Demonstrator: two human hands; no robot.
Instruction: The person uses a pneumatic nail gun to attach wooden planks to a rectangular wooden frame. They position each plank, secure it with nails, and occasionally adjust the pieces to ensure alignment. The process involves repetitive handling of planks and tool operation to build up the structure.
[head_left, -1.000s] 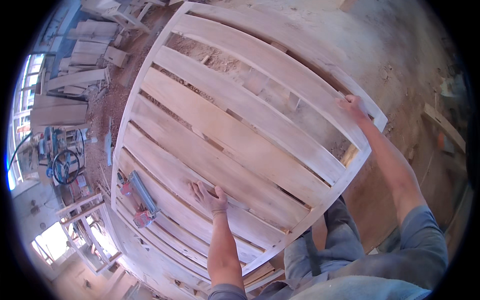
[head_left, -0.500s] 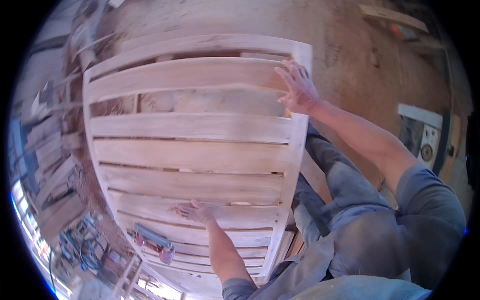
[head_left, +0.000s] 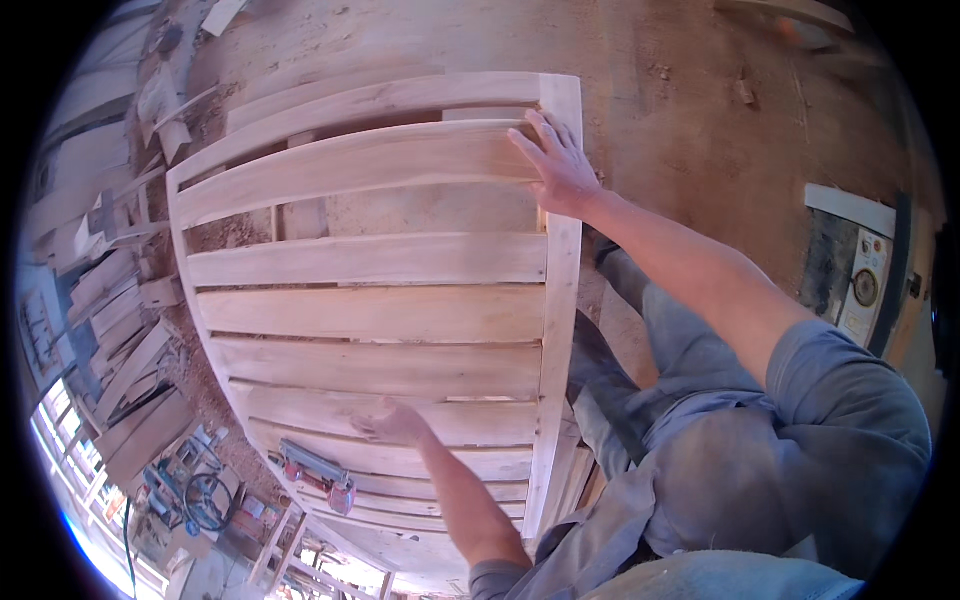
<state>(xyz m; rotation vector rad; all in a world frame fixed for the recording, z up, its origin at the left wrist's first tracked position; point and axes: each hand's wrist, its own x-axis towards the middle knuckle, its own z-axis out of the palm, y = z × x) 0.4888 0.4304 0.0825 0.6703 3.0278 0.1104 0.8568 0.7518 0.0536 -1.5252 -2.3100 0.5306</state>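
Observation:
A pale wooden slatted panel [head_left: 380,310], with long boards set between side rails, lies in front of me. My right hand [head_left: 562,175] rests at the panel's far right corner, fingers spread over the right rail [head_left: 560,270] and the end of a wide slat [head_left: 370,165]. My left hand [head_left: 395,422] lies on a slat lower down the panel, open, its fingers slightly blurred. Nothing is held in either hand. Beyond the left hand, toward the near left, a red and grey power tool [head_left: 318,475] sits on the slats.
Stacked wood offcuts [head_left: 130,350] lie along the left side. A machine with a black handwheel [head_left: 208,500] stands at the lower left. On the right is a pale control box with a dial [head_left: 862,285]. Dusty brown floor [head_left: 690,130] stretches behind the panel.
The whole view has shifted, so the panel's right rail appears further left. Both hands keep about the same places on the wood; the left hand looks more blurred.

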